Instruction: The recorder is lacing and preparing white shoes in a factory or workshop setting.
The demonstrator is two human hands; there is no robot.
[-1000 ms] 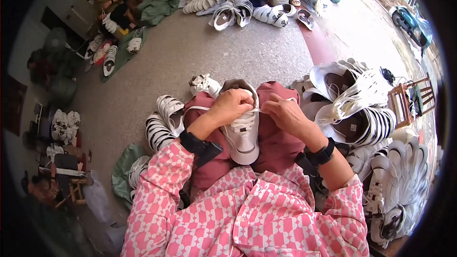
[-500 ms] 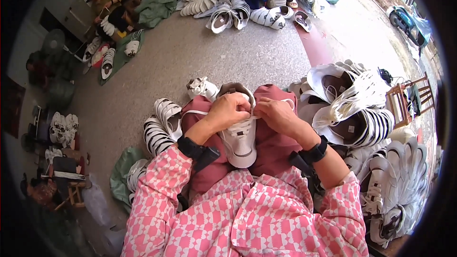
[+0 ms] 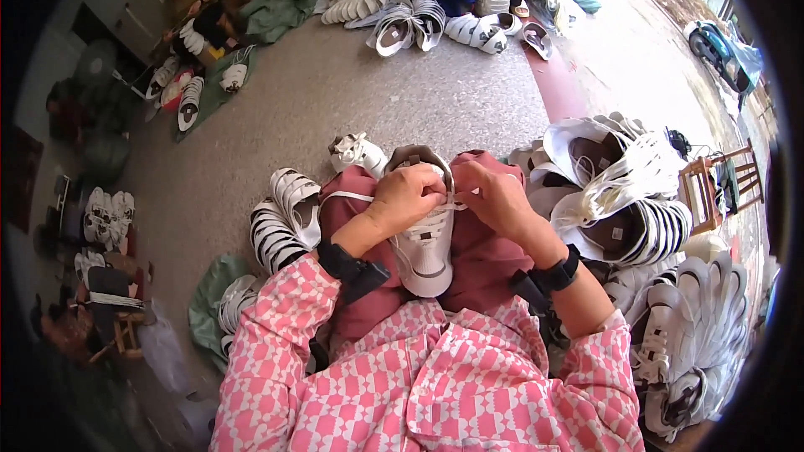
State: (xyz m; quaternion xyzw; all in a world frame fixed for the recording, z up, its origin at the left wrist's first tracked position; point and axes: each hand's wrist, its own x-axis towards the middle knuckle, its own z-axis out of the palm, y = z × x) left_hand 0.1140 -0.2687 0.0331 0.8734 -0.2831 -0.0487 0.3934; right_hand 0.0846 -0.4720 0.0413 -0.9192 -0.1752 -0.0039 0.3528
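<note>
Head view. The lap, in dusty-red trousers [image 3: 352,234], carries one white shoe [image 3: 423,259], set midway between the two thighs. Its toe points to the near edge of the lap; its open collar stands at the far edge, by the knees. The left hand [image 3: 410,194] is over the shoe's upper lacing, fingertips pinched together on the white lace [image 3: 459,202]. The right hand [image 3: 496,198] is just beside it, fingers bent and touching the same lace; whether they are closed on it cannot be told. A strand crosses the left thigh.

On the floor [image 3: 335,92], a second white shoe [image 3: 360,151] sits just beyond the left knee, and nested white uppers [image 3: 276,230] lie beside the left thigh. By the right thigh is a larger heap of uppers [image 3: 653,222], topped by a lace bundle [image 3: 641,169]. A wooden chair [image 3: 702,194] stands past the heap. Toward the floor's far left corner, a co-worker [image 3: 180,4] is seated near green cloth [image 3: 280,4].
</note>
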